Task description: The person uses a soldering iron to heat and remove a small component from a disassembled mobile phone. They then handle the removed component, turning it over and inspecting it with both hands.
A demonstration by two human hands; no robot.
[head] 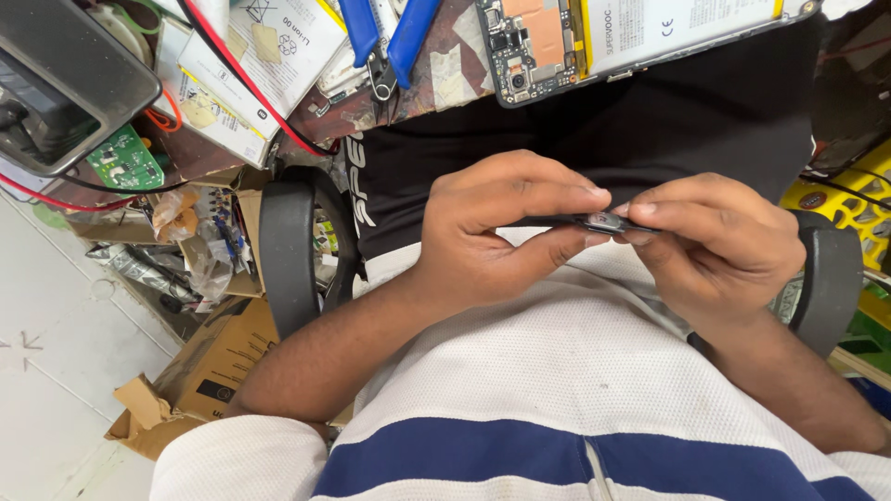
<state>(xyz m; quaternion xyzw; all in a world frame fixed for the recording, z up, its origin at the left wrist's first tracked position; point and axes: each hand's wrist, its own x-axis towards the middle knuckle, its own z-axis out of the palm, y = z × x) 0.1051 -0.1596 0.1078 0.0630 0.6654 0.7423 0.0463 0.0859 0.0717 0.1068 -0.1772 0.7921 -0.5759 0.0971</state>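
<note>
My left hand (497,232) and my right hand (719,246) meet over my lap, both pinching a thin dark flat part (594,223) edge-on between thumbs and fingers. Its small metallic end shows between the fingertips; most of the piece is hidden by my left fingers. On the desk edge above lies an opened phone (594,37) with its circuit board and battery exposed.
Blue-handled pliers (385,42) and paper packets (251,65) lie on the desk. A green circuit board (125,160) and red wires sit at left. Chair armrests (288,246) flank me. Cardboard boxes (209,366) stand on the floor at left, yellow crates (849,199) at right.
</note>
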